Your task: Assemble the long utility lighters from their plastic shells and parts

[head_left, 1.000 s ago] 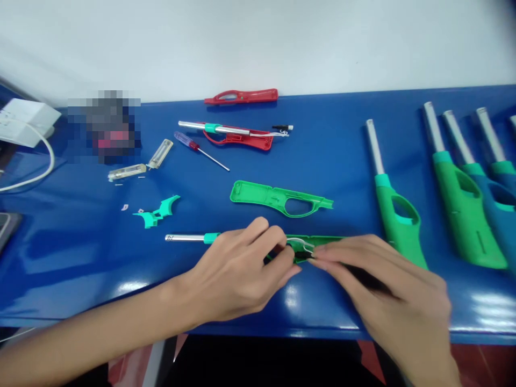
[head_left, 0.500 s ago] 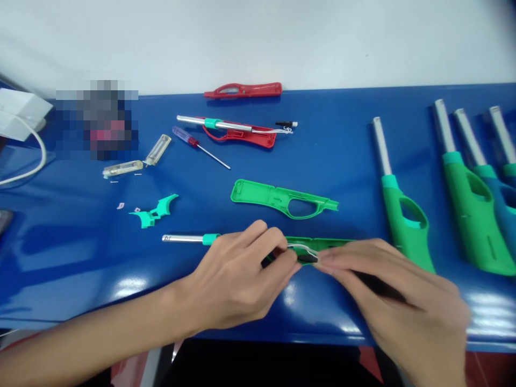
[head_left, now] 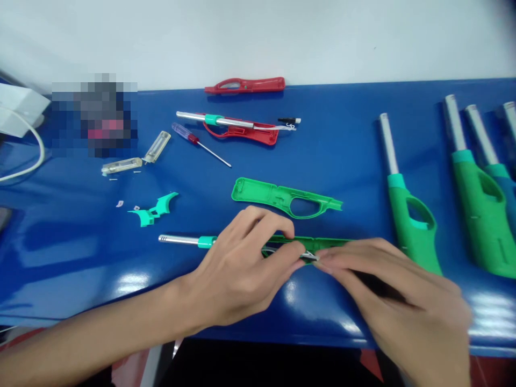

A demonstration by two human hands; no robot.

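Observation:
An opened gas lighter lies in front of me, its metal tube (head_left: 177,239) and teal collar (head_left: 207,242) pointing left, with a green half shell (head_left: 322,243) under my fingers. A thin white wire (head_left: 309,255) runs across the shell. My left hand (head_left: 242,269) reaches over the shell, thumb and index closed around the wire. With closed fingertips my right hand (head_left: 399,290) pinches the wire's right end. My fingers cover much of the shell's inside. Just beyond them lies the other green half shell (head_left: 262,194), hollow side up.
Teal clip pieces (head_left: 155,210), a screwdriver (head_left: 201,144) and clear fuel tanks (head_left: 123,165) lie left and behind. A red half shell (head_left: 264,85) and an opened red lighter (head_left: 258,134) are at the back. Whole green lighters (head_left: 417,226) stand in a row at right.
My left fingertips have shifted slightly right, closer to my right fingertips. The black piece seen between my hands is now hidden. The lighter's tube has slid a little left.

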